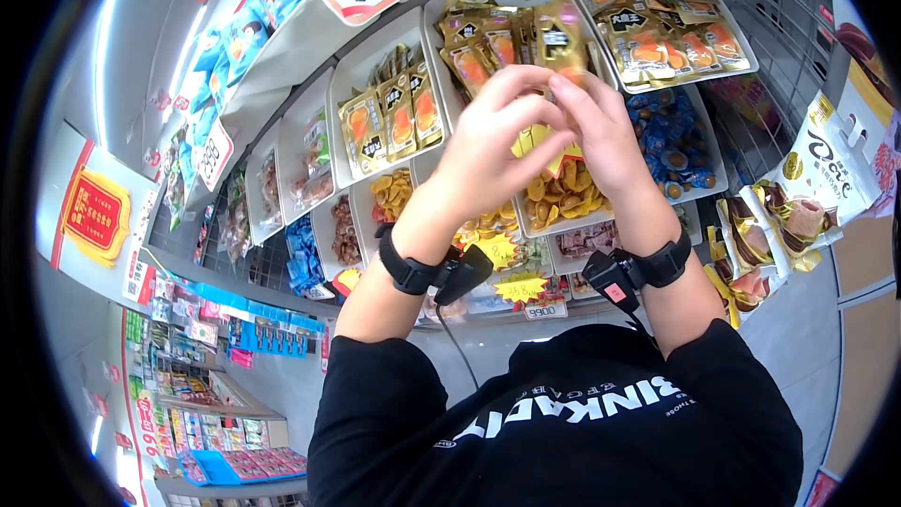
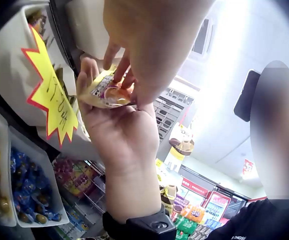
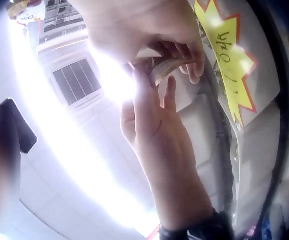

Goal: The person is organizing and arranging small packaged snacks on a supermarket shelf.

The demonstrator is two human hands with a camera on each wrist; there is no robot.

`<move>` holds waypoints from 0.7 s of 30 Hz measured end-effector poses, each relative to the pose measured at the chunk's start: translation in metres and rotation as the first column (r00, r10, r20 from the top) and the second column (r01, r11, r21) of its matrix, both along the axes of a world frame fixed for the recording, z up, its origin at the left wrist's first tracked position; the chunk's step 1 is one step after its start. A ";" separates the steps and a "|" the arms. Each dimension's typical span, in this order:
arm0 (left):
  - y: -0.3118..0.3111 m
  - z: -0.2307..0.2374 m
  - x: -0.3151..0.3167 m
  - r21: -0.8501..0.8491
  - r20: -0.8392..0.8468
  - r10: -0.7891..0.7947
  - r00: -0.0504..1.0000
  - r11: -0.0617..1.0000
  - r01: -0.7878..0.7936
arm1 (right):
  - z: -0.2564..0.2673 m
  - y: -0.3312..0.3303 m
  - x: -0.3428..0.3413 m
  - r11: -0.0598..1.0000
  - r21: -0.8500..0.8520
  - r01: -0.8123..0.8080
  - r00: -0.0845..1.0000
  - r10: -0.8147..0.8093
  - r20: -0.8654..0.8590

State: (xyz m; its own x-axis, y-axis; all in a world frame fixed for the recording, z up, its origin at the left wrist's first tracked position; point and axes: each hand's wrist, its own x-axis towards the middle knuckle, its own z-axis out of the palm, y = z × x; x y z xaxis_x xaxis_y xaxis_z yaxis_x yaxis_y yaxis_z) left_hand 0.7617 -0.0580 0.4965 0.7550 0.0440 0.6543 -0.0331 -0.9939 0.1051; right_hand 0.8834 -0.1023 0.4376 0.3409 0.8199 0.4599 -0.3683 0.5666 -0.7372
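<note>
Both hands meet over the snack bins, gripping one small gold snack packet (image 1: 560,33) with an orange picture on it. In the left wrist view, the right hand (image 2: 122,125) holds the packet's edge with its palm toward the camera, while the left hand's fingers (image 2: 122,70) are on the printed face. The left hand (image 1: 502,136) comes from the left side of the head view and the right hand (image 1: 610,127) from the right. In the right wrist view the packet (image 3: 167,69) is seen edge-on between both hands' fingers.
White bins hold similar gold packets (image 1: 389,117) and more gold packets (image 1: 657,28). Below are yellow-wrapped sweets (image 1: 563,197) and blue-wrapped sweets (image 1: 671,145). A yellow starburst price tag (image 2: 52,95) sticks out near the hands. Hanging snack bags (image 1: 802,197) stand at the right.
</note>
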 end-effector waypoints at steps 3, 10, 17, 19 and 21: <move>0.003 -0.007 -0.006 -0.179 0.076 -0.014 0.997 0.984 0.028 | -0.005 -0.002 -0.005 0.999 0.048 -0.024 0.995 0.028 -0.096; 0.021 -0.012 -0.017 -0.752 0.107 0.155 0.982 0.659 -0.022 | -0.014 -0.002 0.001 0.946 0.019 -0.323 0.930 0.321 -0.180; 0.028 0.001 -0.017 -0.879 -0.111 -0.018 0.994 0.467 -0.090 | -0.015 -0.004 0.009 0.992 -0.073 -0.105 0.993 0.108 0.038; 0.033 0.007 -0.014 -0.845 -0.126 0.026 0.992 0.520 -0.121 | -0.015 -0.008 0.021 0.976 -0.121 0.181 0.925 -0.127 0.357; 0.045 0.016 -0.012 -0.819 -0.113 0.143 0.983 0.547 -0.174 | -0.027 0.004 0.030 0.878 -0.006 0.479 0.840 -0.456 0.293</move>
State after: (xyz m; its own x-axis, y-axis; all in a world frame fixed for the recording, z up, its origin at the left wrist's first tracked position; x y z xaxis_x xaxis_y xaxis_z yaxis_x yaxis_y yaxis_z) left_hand 0.7496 -0.0132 0.5128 0.6985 0.6717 0.2468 0.1344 -0.4618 0.8767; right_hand 0.9130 -0.0981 0.4102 0.5619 0.6311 0.5348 0.1493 0.5586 -0.8159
